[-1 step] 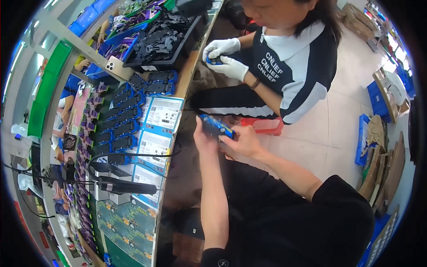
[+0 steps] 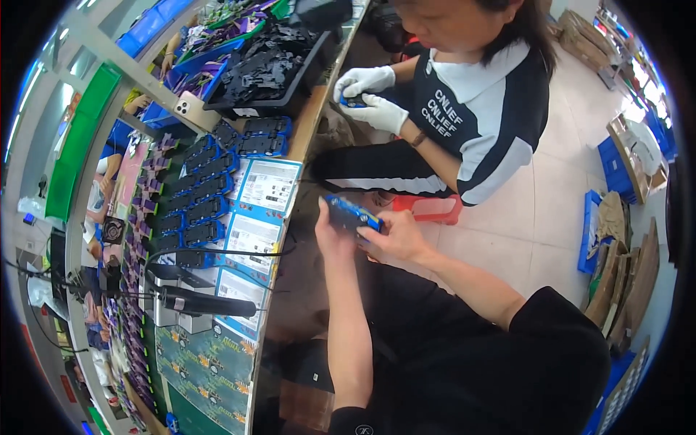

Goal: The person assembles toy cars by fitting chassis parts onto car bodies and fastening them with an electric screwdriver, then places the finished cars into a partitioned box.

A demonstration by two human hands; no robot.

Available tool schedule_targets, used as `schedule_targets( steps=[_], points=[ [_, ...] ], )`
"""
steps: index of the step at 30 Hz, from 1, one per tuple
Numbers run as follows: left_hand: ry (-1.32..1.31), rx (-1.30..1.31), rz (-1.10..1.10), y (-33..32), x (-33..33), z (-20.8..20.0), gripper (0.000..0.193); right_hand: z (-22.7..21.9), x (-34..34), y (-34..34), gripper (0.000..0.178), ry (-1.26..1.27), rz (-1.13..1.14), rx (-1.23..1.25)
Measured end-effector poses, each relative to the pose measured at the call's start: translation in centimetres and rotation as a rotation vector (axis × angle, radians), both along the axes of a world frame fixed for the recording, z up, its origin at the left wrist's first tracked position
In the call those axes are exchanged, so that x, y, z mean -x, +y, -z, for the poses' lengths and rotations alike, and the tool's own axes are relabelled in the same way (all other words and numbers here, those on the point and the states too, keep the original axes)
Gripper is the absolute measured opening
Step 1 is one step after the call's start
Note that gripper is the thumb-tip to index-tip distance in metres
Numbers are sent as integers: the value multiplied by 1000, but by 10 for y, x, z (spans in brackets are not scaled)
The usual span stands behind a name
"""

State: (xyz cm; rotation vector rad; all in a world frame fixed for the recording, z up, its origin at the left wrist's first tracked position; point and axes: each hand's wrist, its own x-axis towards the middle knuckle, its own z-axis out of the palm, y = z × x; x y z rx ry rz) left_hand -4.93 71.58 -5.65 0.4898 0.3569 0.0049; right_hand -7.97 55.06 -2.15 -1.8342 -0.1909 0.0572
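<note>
A blue toy car with a black underside is held in front of me, off the bench's right edge. My left hand grips its left end, the thumb up along the side. At the right end, by a wheel, my right hand is closed with its thumb pressed on the car. Many more blue toy cars lie in rows on the bench, black undersides up. Across from me a co-worker in white gloves holds a small blue part, mostly hidden by the fingers.
A black bin of black plastic parts stands at the bench's far end. Printed sheets lie along the bench edge near a black cylindrical tool with cables. A red stool is under the co-worker. Blue crates stand at right.
The toy car sits slightly lower and tips a little in my hands. The co-worker's gloved fingers have shifted on the small blue part.
</note>
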Motion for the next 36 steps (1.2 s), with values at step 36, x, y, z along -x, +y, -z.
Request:
schedule_targets(
  steps=[36],
  points=[
    [479, 141, -628, 130, 219, 253, 15, 84, 218, 138, 42, 870, -917, 217]
  ],
)
